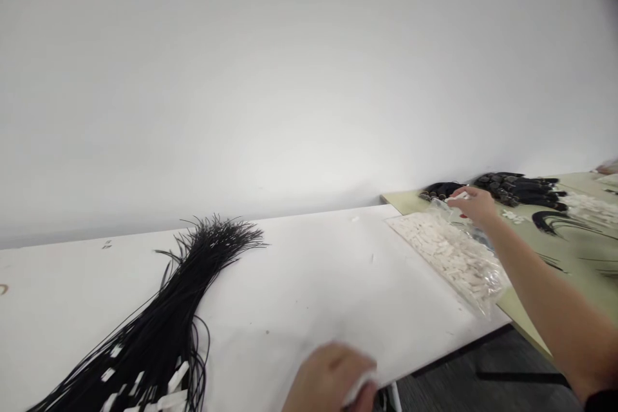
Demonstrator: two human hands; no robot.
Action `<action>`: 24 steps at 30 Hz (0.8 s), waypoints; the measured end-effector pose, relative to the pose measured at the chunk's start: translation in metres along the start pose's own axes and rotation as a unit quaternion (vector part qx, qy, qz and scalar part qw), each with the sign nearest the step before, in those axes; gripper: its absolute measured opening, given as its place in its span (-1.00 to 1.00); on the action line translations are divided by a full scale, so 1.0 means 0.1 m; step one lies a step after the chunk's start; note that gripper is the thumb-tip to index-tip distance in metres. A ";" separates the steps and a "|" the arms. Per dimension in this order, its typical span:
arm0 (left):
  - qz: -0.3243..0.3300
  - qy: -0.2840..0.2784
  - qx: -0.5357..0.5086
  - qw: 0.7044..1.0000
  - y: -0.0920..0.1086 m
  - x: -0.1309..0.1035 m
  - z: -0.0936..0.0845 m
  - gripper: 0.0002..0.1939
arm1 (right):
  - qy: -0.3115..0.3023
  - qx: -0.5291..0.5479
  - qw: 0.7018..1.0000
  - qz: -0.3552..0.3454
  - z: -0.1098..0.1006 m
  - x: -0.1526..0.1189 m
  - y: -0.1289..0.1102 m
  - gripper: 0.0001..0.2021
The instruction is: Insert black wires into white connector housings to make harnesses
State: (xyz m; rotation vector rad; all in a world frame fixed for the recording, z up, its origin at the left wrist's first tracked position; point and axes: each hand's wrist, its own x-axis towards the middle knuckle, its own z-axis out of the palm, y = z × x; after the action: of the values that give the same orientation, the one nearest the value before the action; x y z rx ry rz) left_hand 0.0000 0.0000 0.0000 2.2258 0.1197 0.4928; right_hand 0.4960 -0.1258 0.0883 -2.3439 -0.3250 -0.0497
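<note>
My right hand [477,205] is stretched out over the far end of a clear plastic bag [487,293]. Its thumb and fingers pinch a small white piece [458,196]. Many small white rectangular pieces [441,241] fill the bag below it. At the lower edge, blurred by motion, my left hand [331,376] is closed around something small and white [360,387], whose kind I cannot make out. On the left lies a thick bundle of thin black cables [186,286], with white block-like ends [171,393] near the bottom.
The white table [299,283] meets a plain wall [290,77] at the back. A yellowish table [570,244] adjoins it on the right, holding black bundles [516,190], loose white pieces [591,207] and curved black cables [545,222]. Dark floor [463,364] shows past the front edge.
</note>
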 end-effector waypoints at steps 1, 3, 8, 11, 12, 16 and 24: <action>-0.020 0.005 0.031 0.999 -0.02 0.30 -0.08 -0.70 | -0.013 0.009 1.000 -0.008 0.06 -0.04 -0.07 -0.75; -0.082 -0.028 0.132 0.987 -0.11 1.00 -0.25 -0.59 | -0.046 0.031 0.998 -0.027 0.24 -0.18 -0.19 -0.75; -0.151 0.006 0.222 0.963 -0.65 2.42 -0.50 -0.51 | -0.121 0.085 0.986 -0.071 0.91 -0.90 -0.36 -0.77; -0.136 -0.002 0.258 0.957 -0.98 2.71 -0.42 -0.58 | -0.134 0.100 0.983 -0.077 1.31 -1.28 -0.35 -0.78; -0.129 -0.004 0.270 0.954 -1.08 2.74 -0.37 -0.60 | -0.132 0.104 0.982 -0.081 1.42 -1.35 -0.34 -0.78; -0.093 -0.019 0.291 0.952 -1.41 2.77 -0.17 -0.61 | -0.114 0.111 0.983 -0.088 1.69 -1.45 -0.28 -0.77; -0.015 -0.119 0.196 0.973 -1.38 2.56 0.07 -0.68 | -0.067 0.093 0.987 -0.113 1.93 -1.71 -0.26 -0.73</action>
State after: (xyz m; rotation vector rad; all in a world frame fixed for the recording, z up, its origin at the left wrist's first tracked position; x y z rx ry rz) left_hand 0.2488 0.1479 -0.0294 2.6468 0.1339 0.1907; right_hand 0.3123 -0.0111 -0.0539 -2.1212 -0.6334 0.0277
